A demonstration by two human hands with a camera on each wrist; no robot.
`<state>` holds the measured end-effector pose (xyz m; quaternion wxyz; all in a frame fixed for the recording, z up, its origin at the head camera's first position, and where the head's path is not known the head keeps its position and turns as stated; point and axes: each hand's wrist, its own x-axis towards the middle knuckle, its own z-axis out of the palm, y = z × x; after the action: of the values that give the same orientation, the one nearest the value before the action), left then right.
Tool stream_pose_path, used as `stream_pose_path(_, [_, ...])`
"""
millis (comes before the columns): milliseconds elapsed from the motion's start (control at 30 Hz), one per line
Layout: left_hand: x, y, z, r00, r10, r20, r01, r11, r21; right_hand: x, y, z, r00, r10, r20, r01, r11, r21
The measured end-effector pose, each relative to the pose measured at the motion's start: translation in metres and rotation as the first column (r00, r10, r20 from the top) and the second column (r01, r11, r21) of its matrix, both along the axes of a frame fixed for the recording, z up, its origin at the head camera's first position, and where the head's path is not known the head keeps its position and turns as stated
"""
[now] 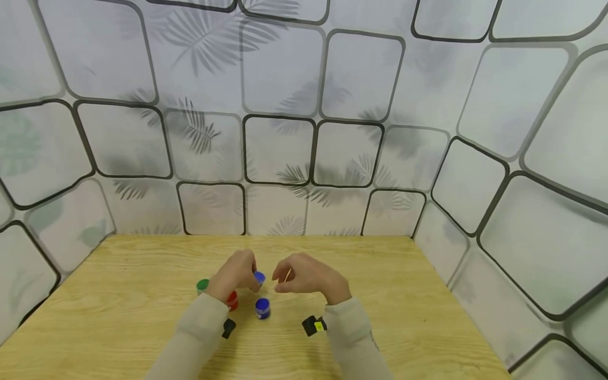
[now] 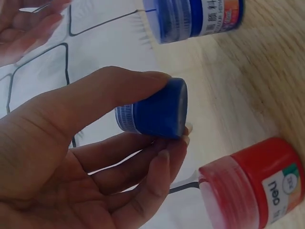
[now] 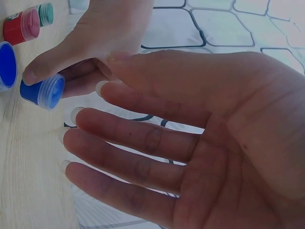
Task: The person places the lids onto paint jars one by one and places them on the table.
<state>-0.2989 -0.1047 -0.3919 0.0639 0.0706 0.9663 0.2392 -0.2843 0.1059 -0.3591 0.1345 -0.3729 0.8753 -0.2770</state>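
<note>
My left hand [image 1: 233, 273] pinches a small blue paint jar [image 2: 159, 112] between thumb and fingertips, tilted and raised off the wooden table. That jar has a clear ribbed lid, which faces my right hand [image 1: 307, 273] in the right wrist view. The right hand's fingers are spread and slightly bent, a short way to the right of the jar, with nothing visible in them. A second, darker blue jar [image 1: 262, 309] stands on the table just in front. Beside the left wrist is a red jar [image 1: 232, 301] with a clear lid and a white label, partly hidden in the head view.
A green jar [image 1: 202, 285] stands left of the left hand, partly covered by it in the head view. The pale wooden table [image 1: 408, 316] meets a wall [image 1: 280, 153] with a dark-outlined tile and leaf pattern at its back and sides.
</note>
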Motion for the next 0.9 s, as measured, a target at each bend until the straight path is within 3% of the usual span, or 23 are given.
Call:
stream_pose_path(267, [-0.006, 0.001, -0.006, 0.995, 0.036, 0.092, -0.031, 0.998, -0.053, -0.001, 0.000, 0.001, 1.000, -0.007, 0.014, 0.007, 1.000, -0.003])
stream_pose_path(900, [-0.003, 0.006, -0.015, 0.995, 0.059, 0.084, -0.053, 0.996, -0.069, -0.002, 0.003, -0.002, 1.000, -0.001, 0.008, 0.002, 1.000, -0.004])
